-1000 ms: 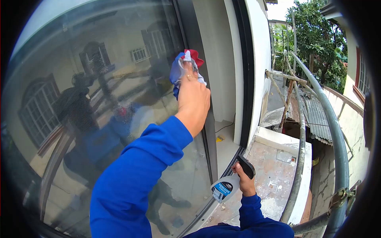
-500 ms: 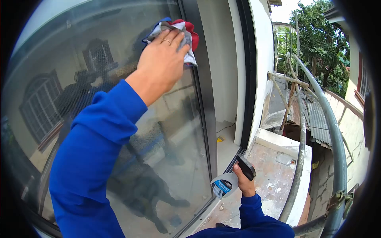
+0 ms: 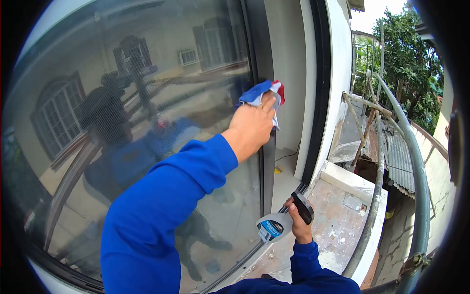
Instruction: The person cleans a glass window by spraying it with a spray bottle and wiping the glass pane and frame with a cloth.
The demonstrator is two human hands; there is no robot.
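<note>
My left hand (image 3: pixel 252 121) is pressed with its fingers on a crumpled blue, white and red cloth (image 3: pixel 255 96), against the dark frame (image 3: pixel 268 161) at the right edge of the glass panel (image 3: pixel 215 201). Lower down, my right hand (image 3: pixel 300 220) grips a spray bottle (image 3: pixel 275 226) by its neck, under the black spray head (image 3: pixel 303 208). The clear bottle is tilted, with its blue and black label facing me. Reflections and a hazy film show on the glass.
Metal scaffold pipes (image 3: pixel 416 166) curve along the right, with a clamp low down. A paint-spotted ledge (image 3: pixel 318 235) lies below the opening. Beyond are wooden poles (image 3: pixel 364 132), corrugated sheets (image 3: pixel 399 161) and a tree. The door track (image 3: pixel 240 267) runs along the glass's bottom.
From high on the glass, my left hand has moved down and right with the cloth to the frame. The view has shifted slightly. My right hand still grips the bottle.
</note>
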